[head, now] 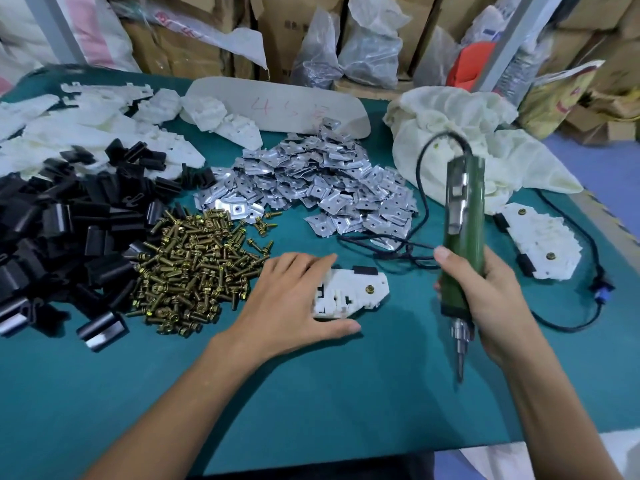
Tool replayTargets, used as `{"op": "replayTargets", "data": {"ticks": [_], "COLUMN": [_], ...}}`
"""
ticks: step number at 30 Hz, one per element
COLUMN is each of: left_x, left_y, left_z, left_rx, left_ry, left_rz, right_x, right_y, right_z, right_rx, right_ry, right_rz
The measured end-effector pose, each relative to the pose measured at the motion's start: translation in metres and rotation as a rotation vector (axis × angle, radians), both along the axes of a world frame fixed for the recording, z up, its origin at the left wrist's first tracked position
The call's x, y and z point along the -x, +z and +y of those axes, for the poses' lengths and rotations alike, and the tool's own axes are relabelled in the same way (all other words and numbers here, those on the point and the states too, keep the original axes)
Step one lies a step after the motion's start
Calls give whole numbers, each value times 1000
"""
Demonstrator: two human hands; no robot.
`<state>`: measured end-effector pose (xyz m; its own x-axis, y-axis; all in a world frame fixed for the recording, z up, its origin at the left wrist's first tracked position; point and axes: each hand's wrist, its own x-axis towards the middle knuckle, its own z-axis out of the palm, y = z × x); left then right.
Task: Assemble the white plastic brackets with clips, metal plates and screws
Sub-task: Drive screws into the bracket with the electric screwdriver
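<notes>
A white plastic bracket (360, 289) lies on the green table (311, 393) with a black clip on its top edge and a brass screw in its right end. My left hand (294, 299) lies over its left part, thumb along the near edge, fingers fairly straight. My right hand (491, 303) grips a green electric screwdriver (462, 244), held upright to the right of the bracket with its bit pointing down above the table. Finished brackets (543, 244) lie stacked at the right.
Black clips (69, 230) are piled at the left, brass screws (194, 268) beside them, metal plates (322, 188) in the middle. Bare white brackets (86, 133) lie at the back left, a white bag (467, 140) at the back right. The screwdriver's black cable (585, 306) loops on the right.
</notes>
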<state>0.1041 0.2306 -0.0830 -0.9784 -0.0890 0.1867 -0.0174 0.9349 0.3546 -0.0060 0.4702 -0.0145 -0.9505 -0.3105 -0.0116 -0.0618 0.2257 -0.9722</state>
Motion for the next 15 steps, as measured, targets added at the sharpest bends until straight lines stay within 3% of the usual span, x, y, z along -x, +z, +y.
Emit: {"op": "replayTargets", "data": {"ticks": [2, 8, 15], "left_x": [1, -2, -8], "left_y": [0, 1, 8], "left_z": [1, 1, 2], "left_rx": [-15, -72, -204], "left_ry": [5, -15, -5], "left_rz": [2, 42, 129], "right_x": [2, 16, 15], "right_y": [-8, -24, -26], "right_z": [15, 39, 29], "right_rx": [-129, -835, -1049], "right_ry": [-70, -83, -36], "right_rz": [-13, 107, 201]}}
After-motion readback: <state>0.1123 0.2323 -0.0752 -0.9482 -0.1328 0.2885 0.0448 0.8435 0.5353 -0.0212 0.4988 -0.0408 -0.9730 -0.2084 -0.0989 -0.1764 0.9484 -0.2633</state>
